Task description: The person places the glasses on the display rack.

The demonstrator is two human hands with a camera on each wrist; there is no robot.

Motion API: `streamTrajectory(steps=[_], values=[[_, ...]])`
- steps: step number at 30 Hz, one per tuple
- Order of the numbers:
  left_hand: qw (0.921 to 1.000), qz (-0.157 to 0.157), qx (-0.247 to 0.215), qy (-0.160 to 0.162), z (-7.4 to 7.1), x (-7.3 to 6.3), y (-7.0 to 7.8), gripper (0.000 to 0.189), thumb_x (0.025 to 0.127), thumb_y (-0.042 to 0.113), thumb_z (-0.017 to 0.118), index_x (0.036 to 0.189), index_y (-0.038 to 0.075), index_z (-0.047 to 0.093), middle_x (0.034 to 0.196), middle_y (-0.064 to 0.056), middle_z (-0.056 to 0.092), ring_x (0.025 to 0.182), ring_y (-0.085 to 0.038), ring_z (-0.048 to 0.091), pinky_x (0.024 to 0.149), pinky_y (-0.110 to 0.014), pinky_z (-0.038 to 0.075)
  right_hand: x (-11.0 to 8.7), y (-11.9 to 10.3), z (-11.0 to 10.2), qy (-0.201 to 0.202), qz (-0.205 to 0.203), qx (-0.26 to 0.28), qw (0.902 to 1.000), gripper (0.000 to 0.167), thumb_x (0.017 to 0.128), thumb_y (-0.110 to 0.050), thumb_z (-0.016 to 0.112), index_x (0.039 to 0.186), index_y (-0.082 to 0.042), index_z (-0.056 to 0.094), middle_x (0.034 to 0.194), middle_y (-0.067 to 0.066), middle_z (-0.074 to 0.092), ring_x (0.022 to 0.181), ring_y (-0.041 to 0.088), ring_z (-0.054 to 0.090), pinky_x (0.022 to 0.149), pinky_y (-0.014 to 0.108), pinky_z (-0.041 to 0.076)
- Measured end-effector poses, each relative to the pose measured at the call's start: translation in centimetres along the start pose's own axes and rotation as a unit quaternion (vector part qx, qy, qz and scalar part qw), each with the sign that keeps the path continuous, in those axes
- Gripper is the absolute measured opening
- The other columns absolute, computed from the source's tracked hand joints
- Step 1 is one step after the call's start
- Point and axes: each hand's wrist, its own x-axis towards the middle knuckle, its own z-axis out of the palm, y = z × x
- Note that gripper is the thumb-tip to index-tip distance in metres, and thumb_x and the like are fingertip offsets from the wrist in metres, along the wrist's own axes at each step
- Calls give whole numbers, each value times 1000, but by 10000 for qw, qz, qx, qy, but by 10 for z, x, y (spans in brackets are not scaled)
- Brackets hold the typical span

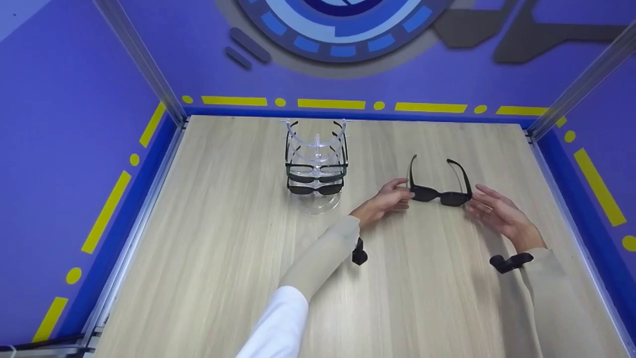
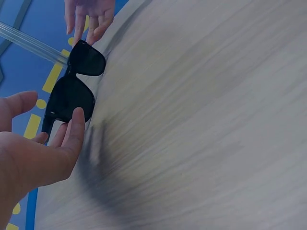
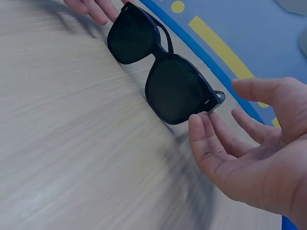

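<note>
A pair of black sunglasses [image 1: 439, 195] with dark lenses is on the right half of the table, its temples unfolded and pointing to the back. My left hand [image 1: 390, 198] is at its left end, fingertips at the frame's corner and thumb held apart from it, as the left wrist view [image 2: 43, 153] shows of that hand. At the other end is my right hand [image 1: 502, 214], its fingers loosely bent and their tips at the lower corner of the frame [image 3: 177, 91]. In the right wrist view the thumb stands clear of the sunglasses.
Left of the sunglasses, toward the back, stands a clear plastic display stand [image 1: 317, 144] holding several pairs of glasses [image 1: 316, 189] one above another. Blue panels [image 1: 343, 84] with yellow marks border the wooden table [image 1: 223, 223] at the back and sides.
</note>
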Motion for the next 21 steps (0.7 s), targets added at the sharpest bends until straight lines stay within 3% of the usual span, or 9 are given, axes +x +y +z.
streamTrajectory(steps=[6, 12, 16, 21], values=[[9999, 78, -133, 45, 2, 3, -2, 61, 93, 5, 67, 151, 10, 45, 131, -10, 64, 130, -39, 58, 108, -50, 52, 3, 3, -2, -100, -73, -10, 9999, 30, 106, -2, 47, 133, -18, 49, 110, 3, 72, 104, 15, 69, 93, 29, 57], [9995, 147, -274, 52, -1, 1, -3, 58, 95, 3, 65, 150, 9, 47, 126, -9, 66, 128, -36, 60, 110, -51, 51, 4, 5, -3, 2, -18, -99, 9999, 28, 107, -4, 47, 126, -19, 60, 106, 3, 74, 97, 15, 69, 84, 28, 57], [9995, 165, -246, 84, -2, 0, -3, 58, 95, 3, 64, 150, 8, 47, 117, -7, 70, 103, -24, 67, 104, -47, 54, 1, 6, -3, -95, -50, -32, 9999, 30, 108, -3, 43, 120, -17, 67, 102, 4, 75, 93, 16, 70, 78, 27, 56], [9998, 156, -102, 56, -1, -2, -4, 57, 95, 5, 62, 150, 9, 47, 96, -4, 72, 77, -15, 62, 79, -40, 54, -3, 7, -3, -55, -117, 30, 9999, 34, 108, -3, 42, 116, -14, 74, 99, 4, 75, 88, 17, 69, 75, 25, 57]])
